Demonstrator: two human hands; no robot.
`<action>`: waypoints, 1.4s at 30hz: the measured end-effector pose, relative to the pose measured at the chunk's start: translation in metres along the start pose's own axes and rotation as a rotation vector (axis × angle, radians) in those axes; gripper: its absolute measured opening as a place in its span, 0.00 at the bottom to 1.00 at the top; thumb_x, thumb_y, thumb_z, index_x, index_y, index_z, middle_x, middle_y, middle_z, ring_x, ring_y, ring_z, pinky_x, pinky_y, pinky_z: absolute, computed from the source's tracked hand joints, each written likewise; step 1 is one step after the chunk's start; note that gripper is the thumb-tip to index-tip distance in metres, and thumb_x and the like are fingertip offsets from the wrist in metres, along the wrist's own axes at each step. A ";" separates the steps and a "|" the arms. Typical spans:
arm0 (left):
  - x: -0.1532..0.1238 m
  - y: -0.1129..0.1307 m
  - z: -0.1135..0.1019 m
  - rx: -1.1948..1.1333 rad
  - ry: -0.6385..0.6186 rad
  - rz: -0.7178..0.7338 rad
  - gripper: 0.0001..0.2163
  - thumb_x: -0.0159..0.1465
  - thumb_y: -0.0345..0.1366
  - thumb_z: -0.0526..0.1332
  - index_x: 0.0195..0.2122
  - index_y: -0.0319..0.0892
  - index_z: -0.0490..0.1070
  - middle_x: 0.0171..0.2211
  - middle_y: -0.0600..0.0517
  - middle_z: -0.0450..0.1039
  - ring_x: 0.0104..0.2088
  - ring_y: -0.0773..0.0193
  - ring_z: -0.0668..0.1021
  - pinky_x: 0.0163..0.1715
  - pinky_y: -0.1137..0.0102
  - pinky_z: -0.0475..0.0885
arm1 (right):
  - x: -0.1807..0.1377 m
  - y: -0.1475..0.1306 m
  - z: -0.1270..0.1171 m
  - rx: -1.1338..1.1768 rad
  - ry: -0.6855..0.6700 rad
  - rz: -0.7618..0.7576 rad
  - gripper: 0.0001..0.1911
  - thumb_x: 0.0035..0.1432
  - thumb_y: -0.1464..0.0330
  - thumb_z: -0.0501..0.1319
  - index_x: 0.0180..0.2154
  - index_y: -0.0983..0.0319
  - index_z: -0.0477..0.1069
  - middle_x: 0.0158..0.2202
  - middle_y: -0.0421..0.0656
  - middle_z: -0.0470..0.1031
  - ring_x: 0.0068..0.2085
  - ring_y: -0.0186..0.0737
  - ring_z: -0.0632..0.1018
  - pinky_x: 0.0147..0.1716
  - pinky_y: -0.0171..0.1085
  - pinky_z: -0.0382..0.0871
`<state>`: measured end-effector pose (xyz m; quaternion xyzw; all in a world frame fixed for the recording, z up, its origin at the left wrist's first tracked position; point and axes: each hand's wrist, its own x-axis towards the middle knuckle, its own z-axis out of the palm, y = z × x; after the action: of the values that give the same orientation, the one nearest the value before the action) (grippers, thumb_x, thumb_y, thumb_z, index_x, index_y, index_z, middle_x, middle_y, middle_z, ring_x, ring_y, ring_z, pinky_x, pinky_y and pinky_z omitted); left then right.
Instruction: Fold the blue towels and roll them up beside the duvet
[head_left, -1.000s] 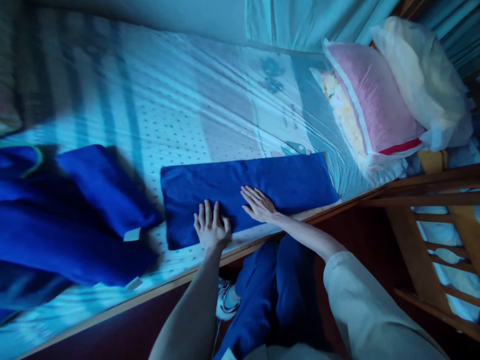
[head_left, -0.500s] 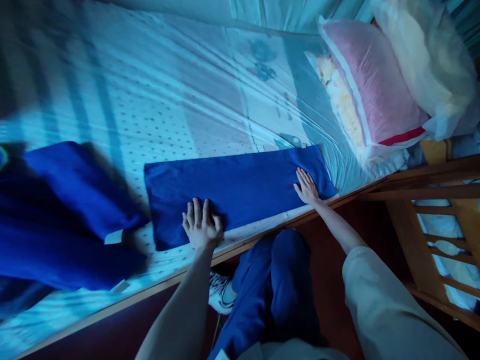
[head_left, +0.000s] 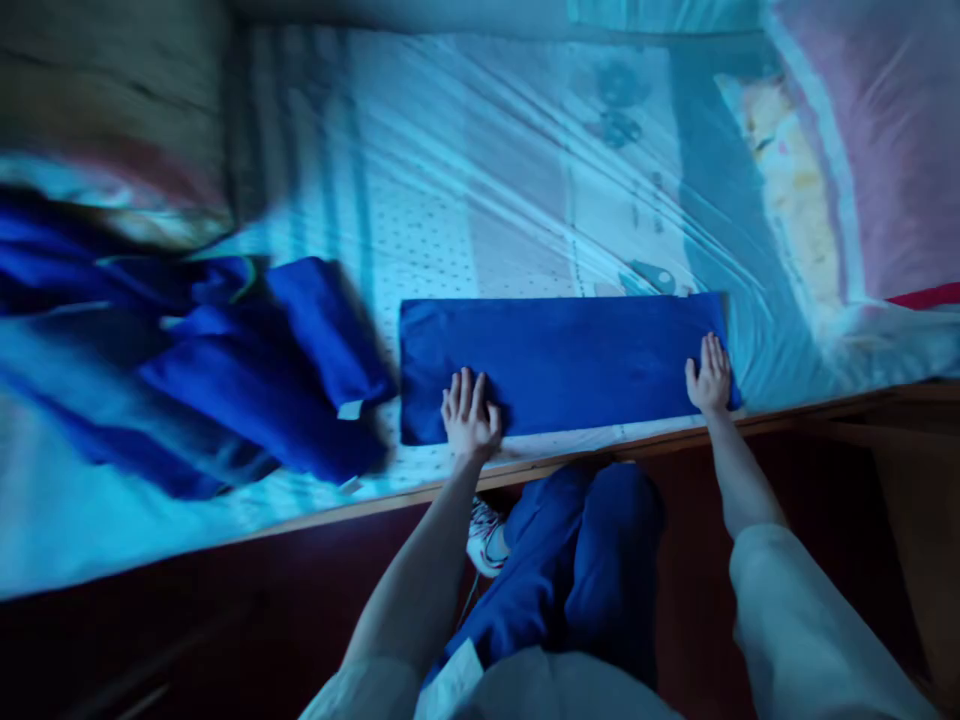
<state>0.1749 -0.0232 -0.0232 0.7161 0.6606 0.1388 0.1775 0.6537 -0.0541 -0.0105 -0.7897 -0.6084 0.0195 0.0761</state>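
Note:
A blue cloth [head_left: 577, 360], folded into a long flat rectangle, lies along the near edge of the bed. On its left part rests my left hand [head_left: 472, 415], palm down with fingers spread. My right hand [head_left: 710, 375] lies flat near the cloth's right end, fingers stretched out. Neither hand grips anything. Left of the cloth is a heap of blue and grey-blue cloths [head_left: 247, 370], some rolled or folded, with small white labels showing.
The bed [head_left: 420, 210] has a wrinkled patterned sheet and a wooden edge rail [head_left: 810, 408]. A pink pillow [head_left: 900, 150] and a yellowish printed one [head_left: 795, 180] sit at the right. Blurred bundles [head_left: 150, 190] stand at the far left. My knees [head_left: 615, 530] are below the rail.
The view has turned left, so more of the cloth heap shows. My right hand has slid a little toward the cloth's right end; my left hand stays on its left part.

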 end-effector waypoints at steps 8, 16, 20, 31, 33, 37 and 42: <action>0.008 0.022 0.013 0.039 0.041 -0.100 0.31 0.67 0.32 0.52 0.72 0.36 0.56 0.76 0.38 0.46 0.77 0.49 0.45 0.75 0.42 0.43 | 0.002 0.002 0.010 0.109 0.104 -0.029 0.33 0.69 0.63 0.49 0.71 0.70 0.58 0.71 0.60 0.63 0.73 0.55 0.62 0.70 0.59 0.55; 0.026 0.203 0.104 -0.250 -0.122 0.386 0.30 0.70 0.34 0.49 0.74 0.33 0.52 0.76 0.37 0.46 0.77 0.53 0.43 0.76 0.47 0.46 | 0.006 0.002 0.015 0.086 0.152 -0.008 0.33 0.66 0.63 0.50 0.67 0.73 0.65 0.67 0.64 0.68 0.70 0.53 0.67 0.68 0.54 0.60; 0.040 0.211 0.118 -0.217 -0.158 0.419 0.28 0.73 0.36 0.46 0.74 0.36 0.54 0.75 0.40 0.54 0.76 0.56 0.51 0.76 0.54 0.50 | 0.008 0.011 0.028 0.072 0.218 -0.028 0.34 0.63 0.63 0.51 0.66 0.72 0.67 0.66 0.62 0.70 0.68 0.55 0.70 0.66 0.55 0.64; 0.056 -0.019 0.013 -0.036 0.146 0.011 0.27 0.74 0.35 0.42 0.72 0.36 0.58 0.72 0.39 0.59 0.76 0.57 0.54 0.76 0.52 0.51 | 0.006 -0.016 -0.002 0.129 0.150 0.047 0.38 0.55 0.67 0.55 0.66 0.74 0.67 0.67 0.62 0.69 0.70 0.53 0.68 0.68 0.52 0.60; 0.056 -0.047 -0.003 -0.015 0.169 -0.049 0.27 0.74 0.36 0.42 0.72 0.36 0.58 0.73 0.41 0.59 0.76 0.58 0.54 0.76 0.53 0.51 | 0.005 -0.020 -0.007 0.141 0.144 0.047 0.39 0.54 0.67 0.55 0.67 0.74 0.67 0.67 0.62 0.68 0.71 0.53 0.67 0.68 0.51 0.59; 0.060 -0.078 -0.024 -0.022 0.157 -0.117 0.27 0.74 0.37 0.43 0.72 0.36 0.58 0.74 0.40 0.56 0.76 0.59 0.55 0.75 0.56 0.53 | 0.008 -0.014 0.002 0.116 0.154 0.052 0.35 0.59 0.67 0.53 0.67 0.72 0.67 0.66 0.63 0.70 0.70 0.53 0.69 0.66 0.53 0.62; 0.052 -0.037 -0.009 -0.009 0.180 -0.094 0.29 0.74 0.37 0.44 0.75 0.34 0.49 0.76 0.37 0.46 0.77 0.53 0.43 0.76 0.46 0.45 | 0.010 -0.003 0.015 0.089 0.143 0.050 0.32 0.65 0.65 0.51 0.66 0.73 0.67 0.66 0.64 0.70 0.69 0.54 0.69 0.67 0.53 0.61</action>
<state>0.1419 0.0312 -0.0330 0.6681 0.7062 0.1968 0.1269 0.6521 -0.0420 -0.0245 -0.7999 -0.5801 -0.0079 0.1536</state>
